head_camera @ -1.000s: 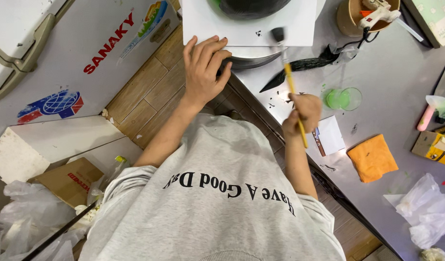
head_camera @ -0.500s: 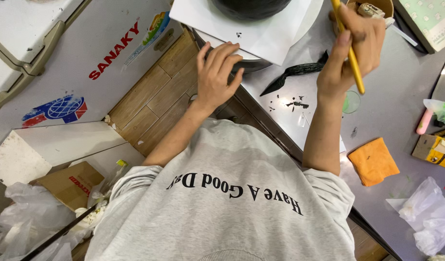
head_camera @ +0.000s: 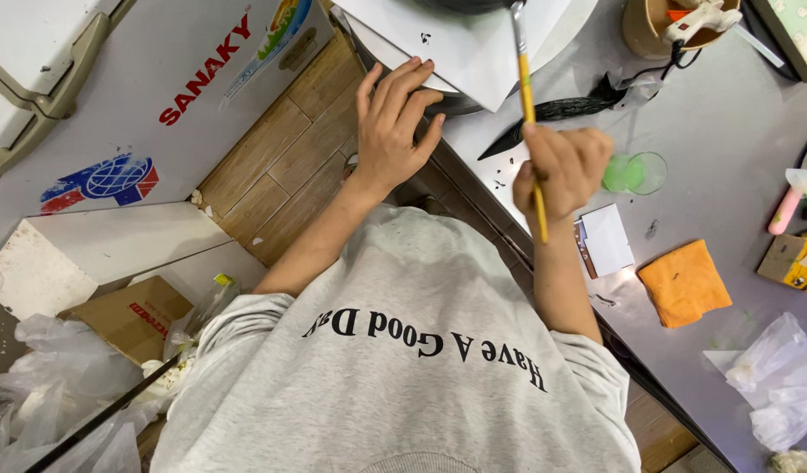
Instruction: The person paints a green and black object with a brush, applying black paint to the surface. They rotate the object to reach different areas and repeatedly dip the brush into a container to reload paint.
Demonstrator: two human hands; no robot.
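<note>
Right hand (head_camera: 568, 166) has dropped back from the cup (head_camera: 657, 26) toward the table (head_camera: 727, 114) edge, fist closed round the brush (head_camera: 528, 96). Brush shaft runs through the fist; bristle end points up over the paper (head_camera: 473, 44), tail pokes out below. Left hand (head_camera: 394, 131) lies flat, fingers spread, on the paper's near edge. Dark bowl (head_camera: 465, 4) on the paper is cut off at top; bristles hard to make out.
</note>
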